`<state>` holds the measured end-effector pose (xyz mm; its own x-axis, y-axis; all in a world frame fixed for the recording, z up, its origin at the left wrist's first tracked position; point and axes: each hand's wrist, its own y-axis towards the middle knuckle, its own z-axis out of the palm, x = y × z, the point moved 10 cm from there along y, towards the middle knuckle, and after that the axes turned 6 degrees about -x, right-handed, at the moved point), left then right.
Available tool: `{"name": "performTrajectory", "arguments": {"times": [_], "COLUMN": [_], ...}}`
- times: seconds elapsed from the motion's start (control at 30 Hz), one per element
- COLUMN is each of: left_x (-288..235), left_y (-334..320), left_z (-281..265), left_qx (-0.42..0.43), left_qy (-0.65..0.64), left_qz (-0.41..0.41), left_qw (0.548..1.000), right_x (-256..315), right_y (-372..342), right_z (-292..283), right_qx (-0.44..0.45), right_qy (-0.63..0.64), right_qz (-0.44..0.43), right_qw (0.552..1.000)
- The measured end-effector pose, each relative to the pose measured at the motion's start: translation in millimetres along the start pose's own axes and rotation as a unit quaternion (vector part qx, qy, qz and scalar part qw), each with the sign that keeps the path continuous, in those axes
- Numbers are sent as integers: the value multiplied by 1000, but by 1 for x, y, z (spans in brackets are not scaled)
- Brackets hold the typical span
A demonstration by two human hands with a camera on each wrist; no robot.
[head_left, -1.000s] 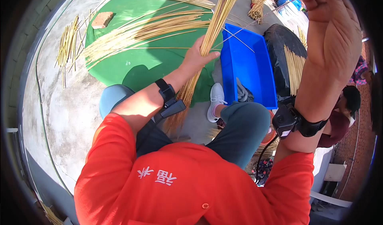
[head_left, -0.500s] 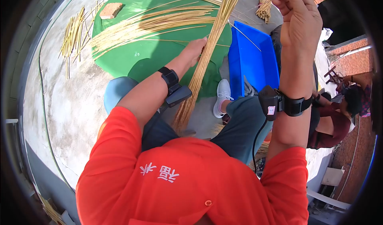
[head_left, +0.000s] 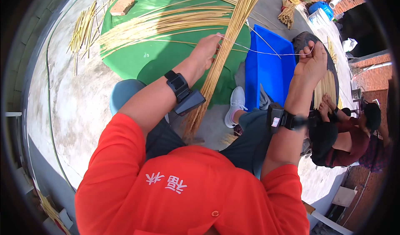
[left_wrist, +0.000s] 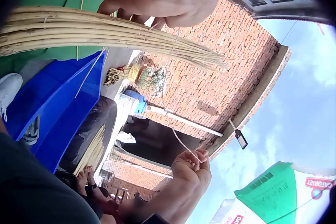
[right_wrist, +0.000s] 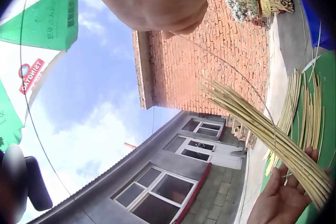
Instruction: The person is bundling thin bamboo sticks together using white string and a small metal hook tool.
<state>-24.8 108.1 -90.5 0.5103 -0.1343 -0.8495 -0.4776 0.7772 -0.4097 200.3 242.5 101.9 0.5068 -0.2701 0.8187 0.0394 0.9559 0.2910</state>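
Observation:
My left hand [head_left: 203, 53] holds a long bundle of dry straw-coloured stalks [head_left: 227, 47], its fingers partly hidden behind it. The bundle slants from the top of the head view down to a brushy, frayed end near my knees. A thin pale string [head_left: 266, 52] crosses the stalks by the left thumb and sags across to my right hand [head_left: 310, 64], which pinches its far part. In the left wrist view the right hand [left_wrist: 191, 174] grips the string between thumb and fingers. The right wrist view shows the left hand [right_wrist: 281, 198] against the stalks [right_wrist: 273, 134].
More stalks [head_left: 166, 24] lie spread on a green cloth [head_left: 146, 64], with a brick [head_left: 122, 7] at its edge. A blue tub [head_left: 273, 72] stands right of my foot, beside a dark round object [head_left: 302, 39]. Another person [head_left: 350, 139] sits at the right.
My right hand has come down from high at the upper right, and the string now hangs slacker between the hands. The left hand stays at the bundle; the head view has shifted slightly.

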Motion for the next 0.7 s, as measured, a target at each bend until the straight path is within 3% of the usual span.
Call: {"name": "performTrajectory", "arguments": {"times": [0.2, 0.27, 0.33, 0.37, 0.43, 0.53, 0.6, 0.7], "left_x": [-17, -14, -13, -13, -11, -15, -31, -43], "left_y": [-17, -13, -10, -9, -11, -18, -27, -29], "left_z": [11, 11, 20, 23, 28, 38, 45, 48], "left_qx": [21, 23, 36, 37, 37, 58, 72, 79], "left_qy": [36, 32, 27, 16, 5, -4, 53, 74], "left_qz": [52, 49, 52, 61, 71, 96, 186, 222], "left_qw": [998, 998, 998, 997, 997, 994, 978, 969], "right_x": [-86, -120, -145, -149, -163, -159, -154, -150], "right_y": [-28, -50, -62, -67, -84, -83, -77, -71], "right_z": [10, 25, 37, 40, 47, 49, 50, 48], "right_qx": [90, 181, 274, 270, 261, 246, 245, 238], "right_qy": [-172, -290, -388, -390, -213, -137, -132, -130], "right_qz": [102, 154, 98, 97, 216, 243, 230, 183], "right_qw": [976, 927, 874, 875, 916, 928, 933, 945]}}
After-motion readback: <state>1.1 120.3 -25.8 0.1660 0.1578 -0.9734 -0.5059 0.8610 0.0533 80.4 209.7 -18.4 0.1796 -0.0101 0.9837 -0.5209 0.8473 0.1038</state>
